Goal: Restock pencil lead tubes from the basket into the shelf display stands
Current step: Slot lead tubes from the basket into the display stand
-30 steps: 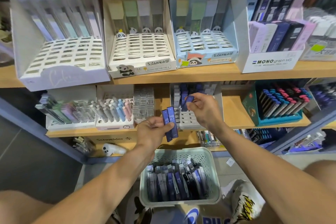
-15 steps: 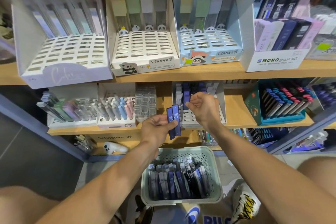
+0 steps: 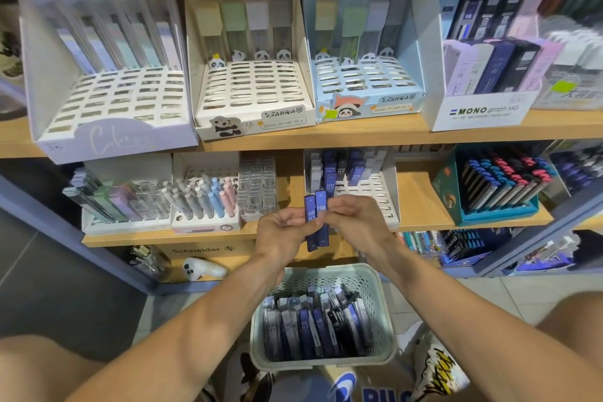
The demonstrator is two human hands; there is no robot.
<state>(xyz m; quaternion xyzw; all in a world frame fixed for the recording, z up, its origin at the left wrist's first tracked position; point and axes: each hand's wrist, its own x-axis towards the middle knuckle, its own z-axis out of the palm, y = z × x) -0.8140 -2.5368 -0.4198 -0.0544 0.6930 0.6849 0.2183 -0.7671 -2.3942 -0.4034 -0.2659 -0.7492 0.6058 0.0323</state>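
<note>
My left hand (image 3: 280, 232) grips two dark blue HB 0.7 lead tubes (image 3: 315, 219) upright in front of the middle shelf. My right hand (image 3: 355, 222) meets them from the right, and its fingertips pinch the right-hand tube near the top. Just behind stands the white slotted display stand (image 3: 378, 196), with several blue and grey tubes (image 3: 339, 170) in its back rows and its front slots bare. Below my arms sits the pale green basket (image 3: 378, 297), holding several more blue, grey and black tubes (image 3: 313, 326).
The top shelf carries panda-printed lead stands (image 3: 254, 91) and a MONO graph box (image 3: 486, 108). On the middle shelf, pastel tubes and a clear rack (image 3: 257, 186) stand to the left and a teal box of pens (image 3: 499, 192) to the right. The basket rests by my knees.
My right hand has left the white stand, where it set a blue tube, and has drawn back to the two tubes in my left hand. My left hand stayed about in place.
</note>
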